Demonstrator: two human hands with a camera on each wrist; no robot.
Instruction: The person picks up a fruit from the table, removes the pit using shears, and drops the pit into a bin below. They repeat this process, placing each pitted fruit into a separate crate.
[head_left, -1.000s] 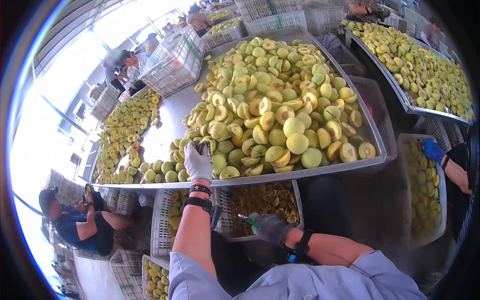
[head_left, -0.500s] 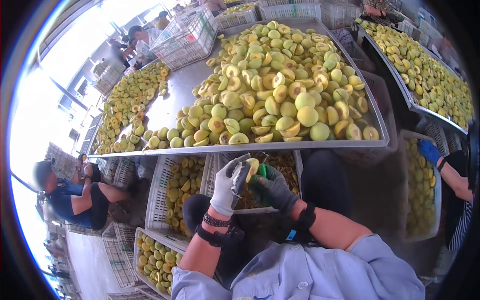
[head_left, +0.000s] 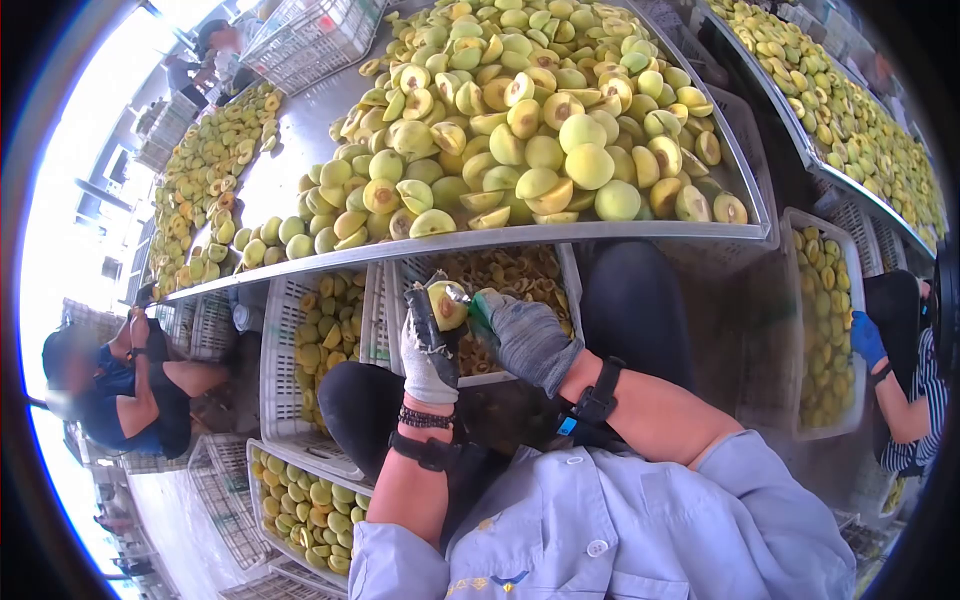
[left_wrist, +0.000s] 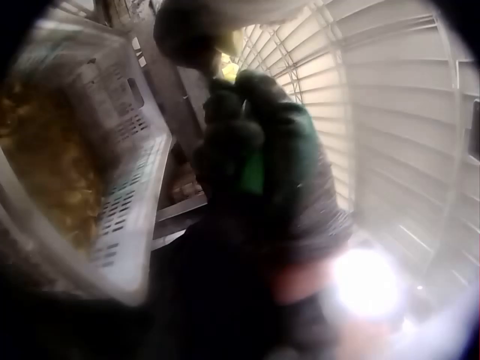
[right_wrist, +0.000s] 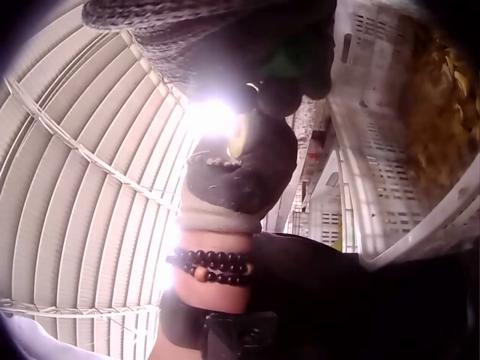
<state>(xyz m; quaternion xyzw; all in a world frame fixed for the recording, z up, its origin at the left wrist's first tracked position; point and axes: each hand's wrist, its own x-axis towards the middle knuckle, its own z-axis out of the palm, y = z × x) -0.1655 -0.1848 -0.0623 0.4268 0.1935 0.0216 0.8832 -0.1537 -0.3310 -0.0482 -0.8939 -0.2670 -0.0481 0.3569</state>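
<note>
My left hand (head_left: 430,325), in a white and grey glove, grips a halved yellow peach (head_left: 447,304) cut face up, below the metal table's rim (head_left: 500,238). My right hand (head_left: 505,325), in a grey glove, grips a green-handled tool (head_left: 478,308) whose tip meets the peach. Both hands hang over a white crate (head_left: 572,290) of brownish scraps. In the right wrist view the left hand (right_wrist: 240,176) shows from below with a bead bracelet, the peach mostly hidden. The left wrist view is blurred: the right hand (left_wrist: 255,165) shows a green streak, with a bit of yellow peach (left_wrist: 228,69) above it.
A big pile of peach halves (head_left: 520,130) fills the table above. Further white crates of peaches (head_left: 320,330) stand under it and at the right (head_left: 830,320). A seated person (head_left: 120,390) is at the left; a blue-gloved hand (head_left: 865,340) is at the right.
My left hand took a peach half off the table pile and brought it down to the right hand. The right hand rose with the tool to meet it over the crate.
</note>
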